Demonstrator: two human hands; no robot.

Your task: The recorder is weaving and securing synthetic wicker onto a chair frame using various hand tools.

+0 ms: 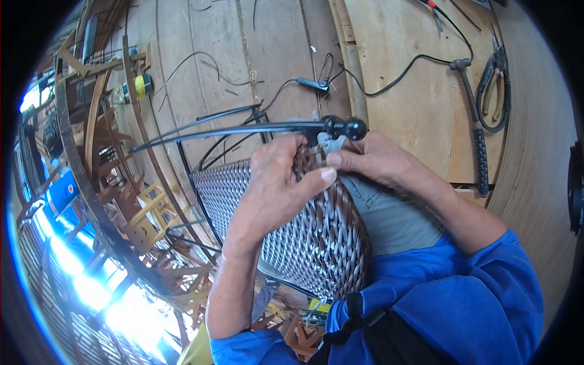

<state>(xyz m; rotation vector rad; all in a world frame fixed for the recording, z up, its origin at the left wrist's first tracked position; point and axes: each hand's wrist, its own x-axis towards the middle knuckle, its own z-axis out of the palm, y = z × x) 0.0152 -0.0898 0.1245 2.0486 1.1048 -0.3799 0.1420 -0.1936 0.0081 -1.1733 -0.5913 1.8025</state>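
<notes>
A curved piece of wicker furniture (322, 240), woven from brown and silvery strands on a dark metal frame (255, 129), stands in front of my body. My left hand (274, 188) is closed over the upper end of the weave, its thumb stretched along the strands. Opposite it, my right hand (374, 161) grips the same end with the thumb pressed down near the left thumb; its other fingers are partly hidden behind. Just above both hands, the frame bar ends in a black rounded knob (351, 128). Whether a single loose strand is between the right fingers cannot be told.
On the plywood board at right lie a hammer (477, 128), pliers (497, 91) and a black cable (401, 82). A grey-blue tool (313, 84) rests on the planks with its cord. Wooden frames (149, 222) and a blue container (62, 191) crowd the left.
</notes>
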